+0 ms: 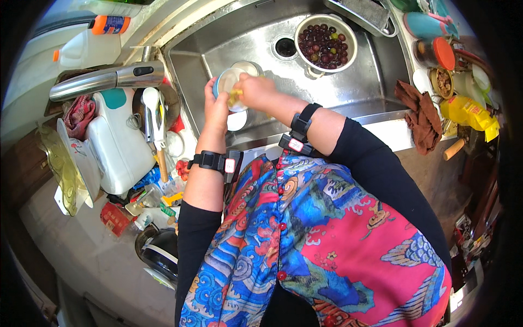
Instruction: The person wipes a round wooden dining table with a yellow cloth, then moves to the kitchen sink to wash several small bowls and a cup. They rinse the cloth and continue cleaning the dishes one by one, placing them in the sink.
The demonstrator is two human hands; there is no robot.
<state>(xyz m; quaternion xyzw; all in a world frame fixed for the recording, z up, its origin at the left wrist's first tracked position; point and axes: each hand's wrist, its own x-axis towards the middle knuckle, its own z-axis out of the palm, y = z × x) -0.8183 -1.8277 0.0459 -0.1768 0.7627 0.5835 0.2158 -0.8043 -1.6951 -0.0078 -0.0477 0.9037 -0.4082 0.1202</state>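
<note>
My left hand grips a small bowl, blue outside and pale inside, tilted above the left part of the steel sink. Bunched in my right hand is a yellow scrubbing sponge or cloth, pressed against the bowl's inside. Beneath the hands, parts of white dishes show: one dish behind the bowl and another white dish nearer me. My hands hide much of both. A round, light-coloured pot of dark grapes stands in the sink, right of the drain.
A steel faucet lies across the left side, above a white plastic container and utensils. A metal tray leans at the sink's back right. Right of the sink are a brown cloth and a red-lidded jar.
</note>
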